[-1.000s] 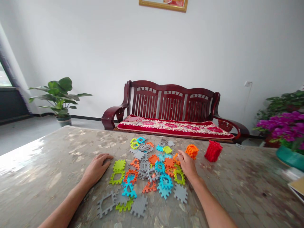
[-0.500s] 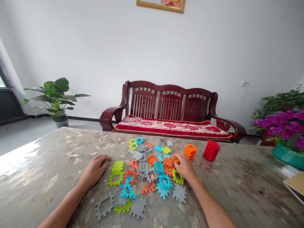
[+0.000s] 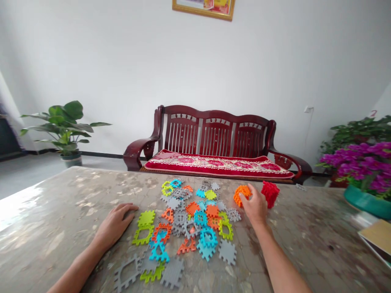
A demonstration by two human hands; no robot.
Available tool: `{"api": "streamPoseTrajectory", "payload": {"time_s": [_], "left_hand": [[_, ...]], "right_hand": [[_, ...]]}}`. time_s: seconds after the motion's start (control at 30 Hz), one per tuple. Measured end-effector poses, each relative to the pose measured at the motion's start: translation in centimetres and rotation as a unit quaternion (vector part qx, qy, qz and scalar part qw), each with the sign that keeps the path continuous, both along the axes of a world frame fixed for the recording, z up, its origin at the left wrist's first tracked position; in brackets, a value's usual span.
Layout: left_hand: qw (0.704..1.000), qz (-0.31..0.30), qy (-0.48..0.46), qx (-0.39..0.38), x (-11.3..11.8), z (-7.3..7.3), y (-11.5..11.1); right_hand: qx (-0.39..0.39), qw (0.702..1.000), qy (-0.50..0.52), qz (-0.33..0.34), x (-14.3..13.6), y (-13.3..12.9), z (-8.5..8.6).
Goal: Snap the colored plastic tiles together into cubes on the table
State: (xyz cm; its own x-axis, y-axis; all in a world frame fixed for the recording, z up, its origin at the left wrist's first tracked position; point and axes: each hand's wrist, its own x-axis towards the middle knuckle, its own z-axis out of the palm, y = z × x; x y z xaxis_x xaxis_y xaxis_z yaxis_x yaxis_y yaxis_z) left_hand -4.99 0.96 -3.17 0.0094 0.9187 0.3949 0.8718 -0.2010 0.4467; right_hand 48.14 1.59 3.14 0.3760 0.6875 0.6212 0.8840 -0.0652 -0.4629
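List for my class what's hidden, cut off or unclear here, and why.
Head view:
Framed picture: top cut off by upper edge.
Purple flowers: cut off by right edge.
Orange stack: partly hidden behind the right hand.
Nearest lime piece: partly covered by grey pieces.
White object: too blurred to identify.

Interlocking tiles [image 3: 192, 208], 6 o'clock from view centre: lime green, turquoise, orange, grey.
Orange stack [image 3: 240, 190], 4 o'clock: single colour.
Red stack [image 3: 271, 193], 4 o'clock, farther out: single colour.
Tabletop [image 3: 311, 232]: grey-brown, pale blotches, faint grid lines.
Bench [image 3: 215, 114], centre: dark reddish brown.
Seat cover [image 3: 214, 162]: red, whitish edging, pink-red floral band.
Flowers [image 3: 360, 162], 3 o'clock: magenta; pot [image 3: 366, 202]: teal.
Leafy plant [image 3: 62, 126], 9 o'clock: green.
Picture frame [image 3: 203, 14], 12 o'clock: gold.
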Motion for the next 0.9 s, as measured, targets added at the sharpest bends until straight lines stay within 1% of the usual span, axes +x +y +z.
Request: {"api": "streamPoseTrajectory", "payload": {"time_s": [0.1, 0.2, 0.43, 0.53, 0.6, 0.67, 0.7, 0.73, 0.8, 0.83, 0.9], "left_hand": [[1.000, -0.003, 0.002, -0.005, -0.1, -0.1, 0.1], [1.000, -0.003, 0.003, -0.008, -0.2, 0.0, 0.1], [1.000, -0.003, 0.003, -0.002, -0.4, -0.1, 0.0], [1.000, -0.003, 0.000, -0.005, -0.3, -0.2, 0.1], [1.000, 0.001, -0.007, -0.008, 0.0, 0.2, -0.1], [0.999, 0.001, -0.026, -0.020, 0.4, 0.9, -0.4], [0.999, -0.005, -0.041, -0.032, 0.6, 1.3, -0.7], [0.997, -0.016, -0.055, -0.047, 0.8, 1.9, -1.1], [0.994, -0.045, -0.070, -0.077, 1.1, 3.1, -2.0], [0.990, -0.072, -0.069, -0.097, 1.2, 3.7, -2.5], [0.979, -0.146, -0.053, -0.133, 1.5, 4.7, -3.7]], "right_hand": [[-0.017, 1.000, 0.013, -0.007, 0.6, 0.4, 0.0], [-0.017, 1.000, 0.021, -0.006, 0.7, 0.8, -0.1], [-0.031, 0.999, 0.020, 0.015, 1.0, 1.5, -0.5], [0.002, 0.999, 0.009, 0.032, 0.8, 1.3, -0.6], [0.041, 0.997, 0.006, 0.067, 0.2, 1.0, -0.6], [0.065, 0.989, 0.011, 0.130, -1.2, 0.6, -0.5], [0.061, 0.983, 0.014, 0.170, -2.2, 0.3, -0.5], [0.046, 0.976, 0.014, 0.213, -3.2, -0.1, -0.6], [-0.012, 0.956, 0.000, 0.292, -5.5, -0.9, -0.7], [-0.044, 0.947, -0.015, 0.319, -6.5, -1.3, -0.9], [-0.100, 0.931, -0.053, 0.347, -8.2, -2.1, -1.3]]}}
